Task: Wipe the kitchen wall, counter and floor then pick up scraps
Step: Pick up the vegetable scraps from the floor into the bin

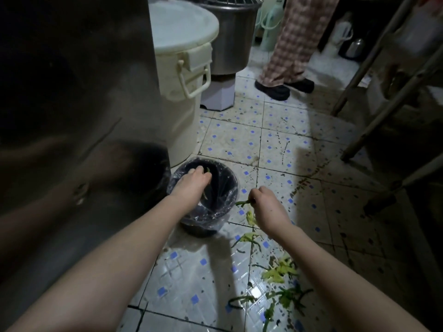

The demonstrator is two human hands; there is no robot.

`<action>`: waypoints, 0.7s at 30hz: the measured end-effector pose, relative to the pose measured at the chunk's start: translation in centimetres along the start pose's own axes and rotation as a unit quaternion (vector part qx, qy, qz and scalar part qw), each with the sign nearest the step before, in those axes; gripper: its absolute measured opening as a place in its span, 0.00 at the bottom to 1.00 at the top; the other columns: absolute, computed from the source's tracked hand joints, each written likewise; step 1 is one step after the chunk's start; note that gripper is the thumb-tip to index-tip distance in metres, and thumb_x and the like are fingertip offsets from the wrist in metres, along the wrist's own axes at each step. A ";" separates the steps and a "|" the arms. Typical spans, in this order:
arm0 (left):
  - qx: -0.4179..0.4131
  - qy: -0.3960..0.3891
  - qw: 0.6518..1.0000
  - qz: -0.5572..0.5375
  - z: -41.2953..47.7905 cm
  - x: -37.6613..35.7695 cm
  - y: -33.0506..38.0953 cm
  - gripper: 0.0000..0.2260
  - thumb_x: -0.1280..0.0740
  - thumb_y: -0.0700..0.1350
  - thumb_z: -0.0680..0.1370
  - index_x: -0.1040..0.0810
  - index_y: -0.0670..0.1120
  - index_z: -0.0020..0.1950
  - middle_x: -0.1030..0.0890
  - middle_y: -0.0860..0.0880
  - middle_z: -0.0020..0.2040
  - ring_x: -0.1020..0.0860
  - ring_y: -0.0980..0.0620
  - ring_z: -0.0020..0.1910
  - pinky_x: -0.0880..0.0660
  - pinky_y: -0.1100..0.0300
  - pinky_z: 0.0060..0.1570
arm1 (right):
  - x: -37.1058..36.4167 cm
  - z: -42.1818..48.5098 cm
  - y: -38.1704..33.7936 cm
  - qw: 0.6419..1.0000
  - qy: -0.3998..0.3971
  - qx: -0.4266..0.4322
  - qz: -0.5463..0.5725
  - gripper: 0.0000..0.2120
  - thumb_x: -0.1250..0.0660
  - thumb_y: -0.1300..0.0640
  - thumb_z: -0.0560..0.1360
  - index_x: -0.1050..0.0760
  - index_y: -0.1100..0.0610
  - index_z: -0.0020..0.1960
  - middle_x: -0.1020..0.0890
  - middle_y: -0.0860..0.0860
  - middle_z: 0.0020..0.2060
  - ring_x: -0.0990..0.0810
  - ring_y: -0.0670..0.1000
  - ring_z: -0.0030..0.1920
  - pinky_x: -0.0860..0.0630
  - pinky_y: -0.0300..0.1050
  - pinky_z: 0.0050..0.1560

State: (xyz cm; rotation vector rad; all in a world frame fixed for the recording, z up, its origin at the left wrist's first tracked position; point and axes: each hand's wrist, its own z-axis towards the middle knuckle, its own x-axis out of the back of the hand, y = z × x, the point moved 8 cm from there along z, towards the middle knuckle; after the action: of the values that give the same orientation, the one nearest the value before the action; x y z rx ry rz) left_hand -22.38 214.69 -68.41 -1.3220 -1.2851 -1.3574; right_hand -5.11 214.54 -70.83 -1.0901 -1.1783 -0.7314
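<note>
A small dark bin [224, 188] lined with a clear plastic bag stands on the tiled floor [239, 140]. My left hand [191, 183] hangs over the bin's mouth with green vegetable scraps [207, 172] between its curled fingers. Just right of the bin, my right hand [266, 203] pinches a green strip [243, 202] above the floor. More green and yellow vegetable scraps [280, 271] lie scattered on the tiles below my right forearm.
A large white lidded bucket [182, 75] stands behind the bin, beside a steel cabinet side [72, 92] on the left. A steel mixer bowl [230, 37] is further back. A person in checked trousers [290, 44] stands ahead. Metal table legs [374, 104] slant on the right.
</note>
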 end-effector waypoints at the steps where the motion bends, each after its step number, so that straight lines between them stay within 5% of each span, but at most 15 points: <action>1: -0.001 -0.004 1.000 0.007 0.3 -0.1 -0.1 0.14 0.37 0.30 0.73 0.29 0.42 0.57 0.31 0.43 0.55 0.29 0.43 0.55 0.28 0.50 0.53 | 0.2 0.3 0.0 1.000 0.001 -0.004 0.002 0.11 0.40 0.70 0.73 0.30 0.55 0.48 0.28 0.51 0.45 0.30 0.51 0.42 0.25 0.48 0.42; 8: 0.005 -0.001 1.000 0.027 0.8 -0.1 -1.4 0.09 0.41 0.43 0.82 0.28 0.44 0.60 0.29 0.44 0.58 0.28 0.44 0.57 0.31 0.51 0.55 | 1.0 1.5 0.0 1.000 -0.001 -0.007 -0.001 0.10 0.40 0.69 0.75 0.31 0.56 0.49 0.28 0.52 0.46 0.29 0.53 0.43 0.25 0.51 0.42; 21: 0.095 -0.003 0.992 0.079 -3.6 -0.7 -3.6 0.22 0.31 0.39 0.74 0.32 0.48 0.65 0.31 0.46 0.64 0.30 0.45 0.62 0.32 0.54 0.57 | 0.5 5.5 -5.2 0.999 -0.020 0.041 0.018 0.09 0.41 0.66 0.75 0.29 0.58 0.53 0.27 0.56 0.51 0.27 0.58 0.50 0.28 0.50 0.45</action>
State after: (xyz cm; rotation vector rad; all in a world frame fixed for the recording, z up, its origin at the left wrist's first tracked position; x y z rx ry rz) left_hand -26.39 211.57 -69.30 -1.2667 -1.2524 -1.0952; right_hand -11.58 218.01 -68.89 -1.0600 -1.2094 -0.6301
